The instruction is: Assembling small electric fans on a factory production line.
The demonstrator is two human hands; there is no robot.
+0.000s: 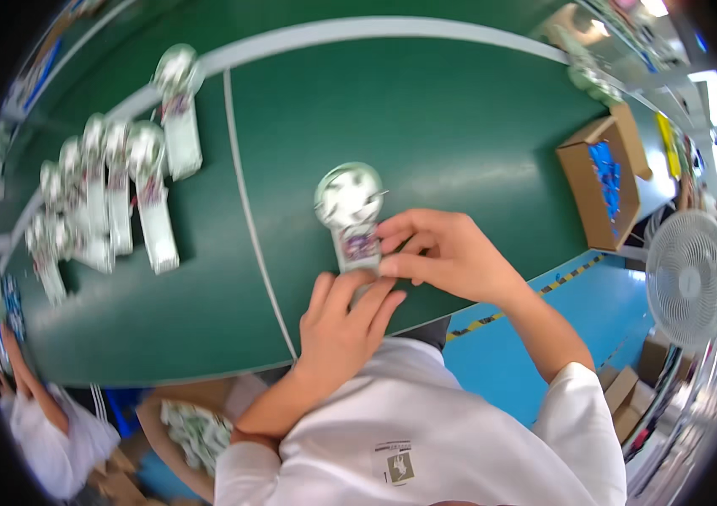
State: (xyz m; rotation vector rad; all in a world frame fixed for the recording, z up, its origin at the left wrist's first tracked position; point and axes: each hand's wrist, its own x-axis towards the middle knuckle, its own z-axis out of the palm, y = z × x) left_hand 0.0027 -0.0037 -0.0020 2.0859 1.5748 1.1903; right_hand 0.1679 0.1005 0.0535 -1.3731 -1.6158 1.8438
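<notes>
A: Quick one, where's the main item?
B: Clear-domed package [350, 198], round top with a white card strip below. It's on or just above the green table [451, 110], in front of the person, right of the white dividing line [244, 185]. Dome points away from the body.
A: Left hand [337, 325]?
B: Fingers curled around the strip's lower end, gripping it.
A: Right hand [451, 257]?
B: At the strip's right edge. Thumb low, index higher, other fingers bent. Touching, but can't tell if it's pinched; blurry.
A: Others like it?
B: Yes, a cluster of similar packages [152, 219] left of the line, strips toward the person, some overlapping. One more [181, 135] just beyond them.
A: Right side?
B: Open cardboard box [579, 181] with blue pieces [604, 181] inside, at the table's edge. White fan [690, 274] beyond, blue floor [493, 346] with yellow-black tape [561, 282].
A: Lower left?
B: Brown carton [153, 426] holding pale green-white pieces [194, 434], just beside the person. Co-worker in white [59, 443] at far left, arms at the table.
</notes>
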